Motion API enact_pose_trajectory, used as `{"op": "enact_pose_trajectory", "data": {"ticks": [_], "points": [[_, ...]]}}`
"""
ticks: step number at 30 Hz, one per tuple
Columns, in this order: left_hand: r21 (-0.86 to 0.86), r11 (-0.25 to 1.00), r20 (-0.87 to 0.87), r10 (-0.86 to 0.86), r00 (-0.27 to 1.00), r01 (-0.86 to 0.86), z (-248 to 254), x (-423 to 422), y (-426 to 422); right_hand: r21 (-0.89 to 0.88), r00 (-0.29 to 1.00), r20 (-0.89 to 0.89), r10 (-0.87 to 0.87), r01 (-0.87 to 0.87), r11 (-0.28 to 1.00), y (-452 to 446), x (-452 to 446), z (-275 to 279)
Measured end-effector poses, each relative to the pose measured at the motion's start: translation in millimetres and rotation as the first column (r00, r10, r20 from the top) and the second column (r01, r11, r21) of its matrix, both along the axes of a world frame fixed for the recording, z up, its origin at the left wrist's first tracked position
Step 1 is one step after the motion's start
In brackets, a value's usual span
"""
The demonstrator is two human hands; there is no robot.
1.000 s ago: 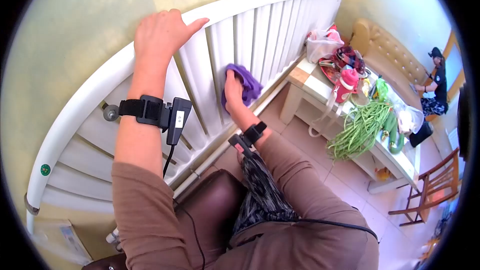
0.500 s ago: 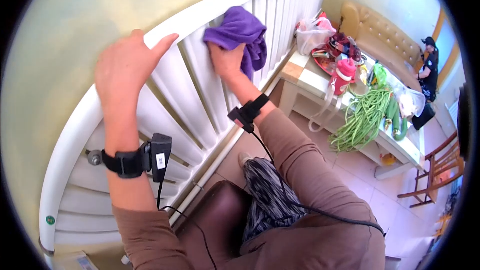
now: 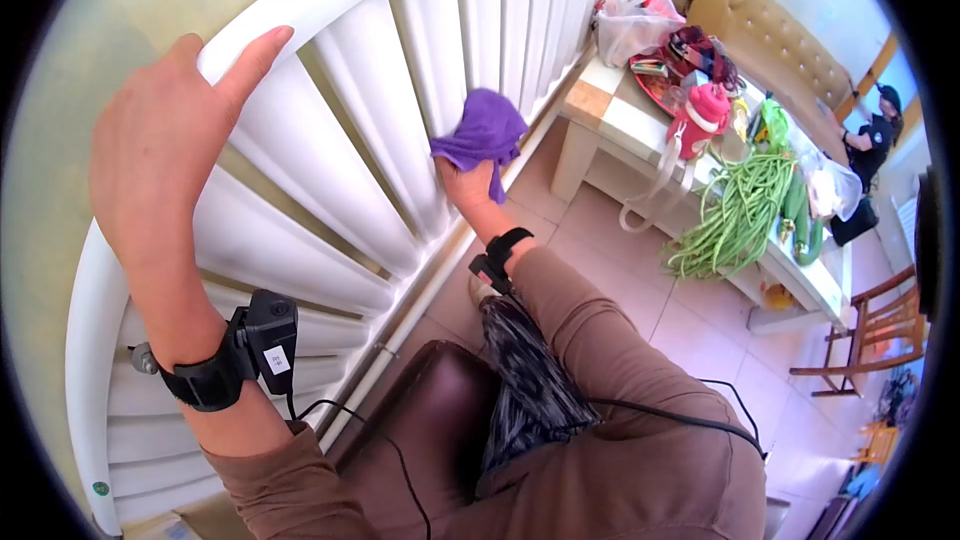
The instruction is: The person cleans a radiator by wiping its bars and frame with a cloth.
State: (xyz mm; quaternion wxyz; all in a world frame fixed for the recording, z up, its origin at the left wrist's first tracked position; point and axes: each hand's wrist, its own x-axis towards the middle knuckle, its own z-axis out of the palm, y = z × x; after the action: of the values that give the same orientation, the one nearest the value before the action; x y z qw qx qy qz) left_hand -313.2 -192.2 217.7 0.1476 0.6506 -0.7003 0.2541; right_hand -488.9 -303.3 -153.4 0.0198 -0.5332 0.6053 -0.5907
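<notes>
A white radiator (image 3: 375, 70) with upright fins and a curved top rail runs along the wall on the left. My left hand (image 3: 160, 155) grips that rail, thumb lying over the near side and the other fingers mostly hidden behind it. In my right hand (image 3: 468, 185) is a bunched purple cloth (image 3: 482, 128), pressed against the lower part of the fins. The cloth covers most of the right fingers.
A low table (image 3: 590, 105) holds green long beans (image 3: 735, 210), cucumbers, a pink bottle (image 3: 697, 120) and bags. Beyond are a tan sofa (image 3: 760, 25) and a person (image 3: 875, 140). A brown padded seat (image 3: 425, 420) is below me; a wooden chair (image 3: 870, 330) stands right.
My right hand has moved the purple cloth down the fins, from near the top rail to near the bottom. My left hand stays on the rail; the view has shifted slightly.
</notes>
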Motion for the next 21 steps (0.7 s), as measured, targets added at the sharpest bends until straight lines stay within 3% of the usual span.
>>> {"op": "enact_pose_trajectory", "data": {"ticks": [2, 7, 9, 11, 12, 13, 15, 16, 17, 19, 21], "points": [[0.004, 1.000, 0.011, 0.011, 1.000, -0.011, 1, 0, 1, 0.093, 0.995, 0.040, -0.095, 0.091, 0.991, 10, 7, -20], [-0.035, 0.997, 0.028, -0.070, 0.997, 0.071, 1, 6, -3, 0.092, 0.993, 0.036, -0.113, 0.109, 0.990, 29, 12, -48], [-0.080, 0.991, 0.048, -0.102, 0.994, 0.106, -2, 9, -5, 0.597, 0.977, -0.195, 0.091, 0.045, 0.801, 35, 5, -67], [-0.143, 0.981, 0.069, -0.122, 0.990, 0.130, -2, 13, -4, 0.621, 0.999, 0.006, 0.038, -0.034, 0.783, 42, -3, -87], [-0.133, 0.979, 0.051, -0.145, 0.988, 0.151, -2, 13, -4, 0.511, 0.999, 0.007, 0.043, -0.041, 0.859, 41, -10, -101], [-0.123, 0.977, 0.031, -0.169, 0.985, 0.171, -2, 14, -2, 0.618, 0.999, 0.053, -0.003, -0.031, 0.786, 41, -14, -95], [-0.110, 0.981, 0.010, -0.158, 0.987, 0.158, 0, 14, 3, 0.611, 0.971, 0.237, -0.044, -0.114, 0.784, 28, -26, -81], [-0.074, 0.984, -0.006, -0.161, 0.987, 0.160, 2, 13, 4, 0.477, 0.834, 0.545, -0.088, -0.222, 0.850, 38, -24, -47], [-0.090, 0.982, -0.011, -0.170, 0.985, 0.168, 5, 12, 5, 0.435, 0.763, 0.625, -0.164, -0.166, 0.885, 32, -28, -27], [-0.020, 0.989, -0.005, -0.146, 0.989, 0.145, 7, 11, 6, 0.377, 0.838, 0.541, -0.076, -0.161, 0.912, 15, -53, 11], [-0.054, 0.985, -0.031, -0.165, 0.986, 0.163, 4, 13, 2, 0.363, 0.945, 0.318, -0.072, -0.051, 0.930, -4, -74, 61]]}}
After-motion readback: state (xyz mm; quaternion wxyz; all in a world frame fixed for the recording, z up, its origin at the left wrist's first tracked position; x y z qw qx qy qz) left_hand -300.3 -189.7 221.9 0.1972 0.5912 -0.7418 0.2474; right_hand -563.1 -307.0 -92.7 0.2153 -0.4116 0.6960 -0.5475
